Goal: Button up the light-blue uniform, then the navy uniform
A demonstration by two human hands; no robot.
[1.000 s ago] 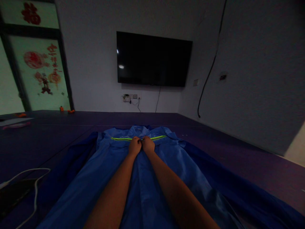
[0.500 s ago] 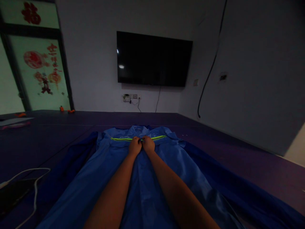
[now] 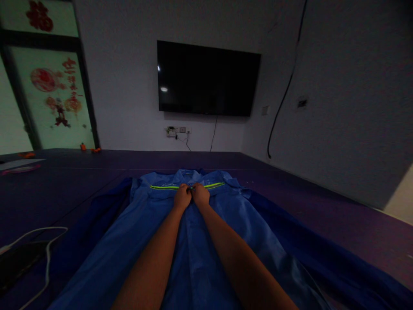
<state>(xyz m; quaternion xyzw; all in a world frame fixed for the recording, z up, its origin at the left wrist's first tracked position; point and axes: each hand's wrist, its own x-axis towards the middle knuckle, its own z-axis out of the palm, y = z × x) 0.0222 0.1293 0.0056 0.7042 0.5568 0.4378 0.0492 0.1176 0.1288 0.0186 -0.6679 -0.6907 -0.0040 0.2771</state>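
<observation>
A blue work jacket (image 3: 125, 241) with yellow-green stripes across the chest lies spread flat, collar away from me and dark blue sleeves out to both sides. My left hand (image 3: 183, 196) and my right hand (image 3: 200, 195) meet at its front placket, level with the stripes. The fingers of both are closed on the placket edge. Between the fingertips shows a small dark spot with a greenish glint, too small to make out. My forearms cover part of the jacket's lower front.
On the purple floor (image 3: 322, 211) at left lie a dark flat device (image 3: 22, 262) and a white cable (image 3: 48, 258). Small orange objects (image 3: 95, 150) sit by the door. A television (image 3: 208, 79) hangs on the wall ahead; a black cable (image 3: 285, 94) runs down the right wall.
The view has shifted very slightly. Both hands stay at the same place on the placket, with no clear movement of the jacket.
</observation>
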